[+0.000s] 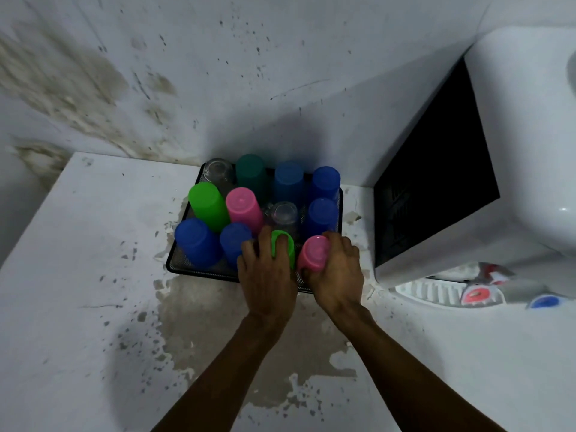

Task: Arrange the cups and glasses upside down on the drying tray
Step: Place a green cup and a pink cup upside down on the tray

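At the near edge of the black wire-mesh drying tray [187, 267], two plastic cups stood bottom-up under the person's hands: a small bright green plastic cup [283, 247] and, just to its right, a pink plastic cup [314, 253]. The left hand [267, 275] lay over the green cup with fingers draped across its base, its grip closed around it, probably to press it level on the mesh. The right hand [338, 272] wrapped the pink cup from the side, closed on its wall, likely steadying it into the last corner gap. Behind them, blue [324, 213], pink [244, 207], green [208, 205] and teal tumblers [252, 174] and two clear glasses [284, 213] were already inverted, packed close so all fitted. Around the tray spread the stained white bench [93, 275]; a white microwave [498, 151] sat to the right.
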`<state>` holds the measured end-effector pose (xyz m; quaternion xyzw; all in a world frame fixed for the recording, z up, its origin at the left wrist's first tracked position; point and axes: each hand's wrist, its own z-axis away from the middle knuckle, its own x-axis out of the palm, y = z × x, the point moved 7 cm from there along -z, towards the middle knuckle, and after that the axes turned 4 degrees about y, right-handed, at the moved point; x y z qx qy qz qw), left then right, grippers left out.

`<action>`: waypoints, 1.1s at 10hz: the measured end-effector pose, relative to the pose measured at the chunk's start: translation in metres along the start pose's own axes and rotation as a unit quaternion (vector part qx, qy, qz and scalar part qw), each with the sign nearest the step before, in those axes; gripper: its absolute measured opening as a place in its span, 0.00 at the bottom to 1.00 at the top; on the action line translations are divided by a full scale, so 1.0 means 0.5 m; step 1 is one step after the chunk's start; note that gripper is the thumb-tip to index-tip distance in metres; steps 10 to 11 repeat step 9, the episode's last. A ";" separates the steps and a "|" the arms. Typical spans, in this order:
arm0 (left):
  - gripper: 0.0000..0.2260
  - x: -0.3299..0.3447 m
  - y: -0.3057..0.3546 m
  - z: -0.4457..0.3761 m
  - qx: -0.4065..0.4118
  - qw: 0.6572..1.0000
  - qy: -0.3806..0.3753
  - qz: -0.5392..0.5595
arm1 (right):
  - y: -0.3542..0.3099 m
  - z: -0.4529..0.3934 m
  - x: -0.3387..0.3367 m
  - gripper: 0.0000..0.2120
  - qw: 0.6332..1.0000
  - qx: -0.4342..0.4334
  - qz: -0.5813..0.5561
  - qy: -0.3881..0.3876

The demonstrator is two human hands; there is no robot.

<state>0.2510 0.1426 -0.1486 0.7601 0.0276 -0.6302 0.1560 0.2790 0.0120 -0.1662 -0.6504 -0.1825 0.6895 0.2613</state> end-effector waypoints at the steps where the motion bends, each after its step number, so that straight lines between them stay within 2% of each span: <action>1: 0.28 -0.001 -0.003 -0.002 0.003 1.000 0.004 -0.017 | 0.002 0.001 -0.001 0.33 1.000 0.001 0.004 0.002; 4: 0.32 -0.009 -0.010 -0.006 0.015 1.000 -0.020 -0.013 | 0.002 0.001 -0.003 0.37 1.000 -0.007 0.013 -0.017; 6: 0.27 -0.045 -0.018 0.004 0.058 0.996 0.030 0.059 | -0.013 0.010 -0.023 0.44 1.000 0.003 -0.010 -0.016; 7: 0.23 -0.069 -0.029 0.006 0.070 0.988 0.045 0.133 | -0.023 0.022 -0.036 0.48 0.999 0.006 -0.033 -0.016; 9: 0.20 -0.132 -0.041 0.006 0.084 0.961 0.065 0.257 | -0.048 0.046 -0.089 0.47 0.995 -0.022 -0.100 0.007; 11: 0.20 -0.132 -0.041 0.006 0.084 0.961 0.065 0.257 | -0.048 0.046 -0.089 0.47 0.995 -0.022 -0.100 0.007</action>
